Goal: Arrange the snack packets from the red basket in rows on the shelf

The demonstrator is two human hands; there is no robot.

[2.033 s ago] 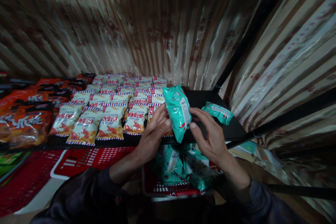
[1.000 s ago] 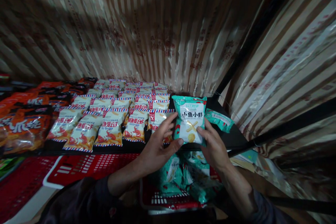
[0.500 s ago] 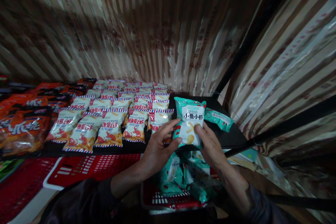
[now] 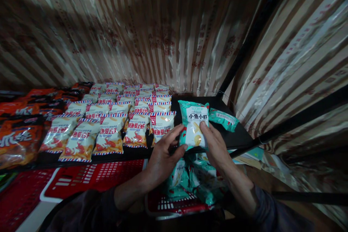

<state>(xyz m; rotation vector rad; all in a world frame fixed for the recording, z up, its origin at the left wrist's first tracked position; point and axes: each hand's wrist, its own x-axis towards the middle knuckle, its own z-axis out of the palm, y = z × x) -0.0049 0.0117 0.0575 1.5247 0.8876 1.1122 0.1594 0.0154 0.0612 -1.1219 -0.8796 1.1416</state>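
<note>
A teal and white snack bag (image 4: pixel 193 123) stands upright at the shelf's front edge, its printed face toward me. My left hand (image 4: pixel 165 154) is at its lower left side, thumb and fingers curved against the edge. On the opposite side my right hand (image 4: pixel 216 143) grips the bag, thumb on the front, the other fingers partly hidden. Behind and to the right, a second teal snack bag (image 4: pixel 223 119) lies on the shelf. Just left of my hands are rows of white and red snack bags (image 4: pixel 137 128). Below, a red basket (image 4: pixel 185 208) holds several teal bags (image 4: pixel 178 179).
Orange snack bags (image 4: pixel 19 139) fill the left end of the black shelf (image 4: pixel 241 137). Another red basket (image 4: pixel 92 181) sits under it. A dark metal bar (image 4: pixel 299 117) slants across the right side, and striped sheeting (image 4: pixel 152 36) hangs behind.
My view has shifted slightly, so the shelf goods appear a little farther left. Both hands stay on the teal bag, which sits nearly as before and slightly more upright.
</note>
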